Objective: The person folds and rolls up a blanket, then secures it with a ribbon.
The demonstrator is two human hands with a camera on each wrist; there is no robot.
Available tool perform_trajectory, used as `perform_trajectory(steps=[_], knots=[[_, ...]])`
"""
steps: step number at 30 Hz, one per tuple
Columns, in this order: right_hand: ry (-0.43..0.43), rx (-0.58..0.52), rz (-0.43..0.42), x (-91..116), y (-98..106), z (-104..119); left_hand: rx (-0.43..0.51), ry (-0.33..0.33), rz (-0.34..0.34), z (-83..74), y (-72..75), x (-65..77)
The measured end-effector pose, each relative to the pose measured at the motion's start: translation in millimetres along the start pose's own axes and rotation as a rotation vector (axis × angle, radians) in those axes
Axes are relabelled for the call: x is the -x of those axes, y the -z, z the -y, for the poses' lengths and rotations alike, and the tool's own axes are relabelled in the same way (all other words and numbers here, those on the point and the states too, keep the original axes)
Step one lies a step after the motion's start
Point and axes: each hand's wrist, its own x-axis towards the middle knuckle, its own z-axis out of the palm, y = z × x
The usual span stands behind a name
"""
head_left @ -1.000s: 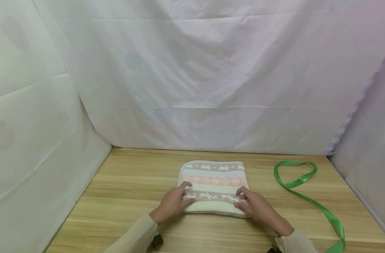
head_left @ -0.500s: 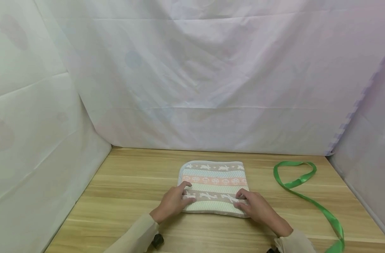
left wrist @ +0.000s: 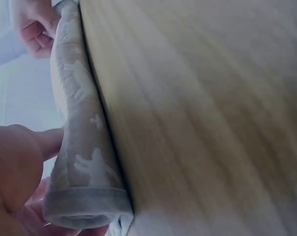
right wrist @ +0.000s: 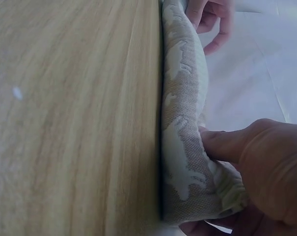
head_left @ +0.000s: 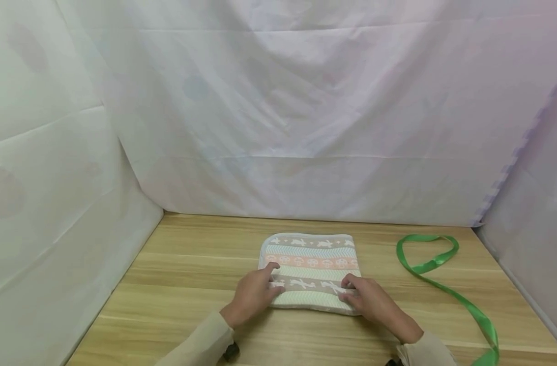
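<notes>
A folded towel (head_left: 312, 262) lies on the wooden table, striped in grey, pale green, blue and pink with white rabbits and a light grey bound edge. At its left side, my left hand (head_left: 252, 293) grips it, thumb on the top layer. The left wrist view shows those fingers curled round the end of the towel (left wrist: 82, 128). My right hand (head_left: 371, 299) holds the opposite side, near the front corner. Its thumb (right wrist: 222, 144) presses into the upper layer, and its other fingers are tucked partly out of sight at the towel's end.
To the right, a long green ribbon (head_left: 452, 294) lies loosely looped, trailing toward the front edge. The wooden table (head_left: 186, 269) is walled by a pale fabric sheet (head_left: 278, 127) behind and more sheets at both sides.
</notes>
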Motion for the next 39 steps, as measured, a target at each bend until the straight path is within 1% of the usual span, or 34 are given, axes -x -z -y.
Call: perform_trajectory(steps=[4,6,8,9,11,13,16,18,21,24,26,31,34,39], knots=[[-0.033,0.049,0.001,0.2,-0.9,4.5,-0.127,-0.088,-0.089,-6.3,0.0,2.8],[-0.05,0.083,-0.005,0.1,-1.8,6.6,-0.172,-0.155,-0.12,-8.4,-0.1,4.8],[-0.046,0.104,-0.018,0.3,-2.6,7.9,-0.198,-0.235,-0.166,-9.1,-1.2,7.2],[-0.031,0.128,-0.032,0.5,-3.3,7.9,-0.201,-0.273,-0.184,-9.2,-1.7,8.5],[0.029,0.197,-0.078,1.2,-5.2,7.9,-0.213,-0.334,-0.217,-8.4,-3.4,10.6],[0.119,0.268,-0.139,2.3,-7.1,8.4,-0.218,-0.37,-0.237,-8.4,-3.7,13.4],[0.259,0.408,-0.226,4.5,-10.1,11.6,-0.242,-0.38,-0.205,-9.3,-1.8,17.8],[0.323,0.473,-0.246,6.7,-11.5,14.5,-0.261,-0.376,-0.17,-9.8,-0.2,20.5],[0.366,0.532,-0.255,11.2,-13.2,18.2,-0.271,-0.362,-0.111,-9.4,1.5,23.2],[0.364,0.515,-0.252,16.2,-13.4,20.2,-0.256,-0.348,-0.071,-6.6,2.1,23.7],[0.353,0.485,-0.235,19.5,-12.5,20.7,-0.237,-0.35,-0.06,-4.3,2.2,22.8],[0.339,0.425,-0.184,22.0,-9.2,20.6,-0.226,-0.365,-0.04,0.6,3.0,20.2],[0.352,0.405,-0.193,21.2,-8.5,19.4,-0.238,-0.369,-0.03,2.2,2.5,19.4],[0.361,0.385,-0.222,20.7,-9.0,17.8,-0.243,-0.376,-0.045,2.1,1.4,19.4]])
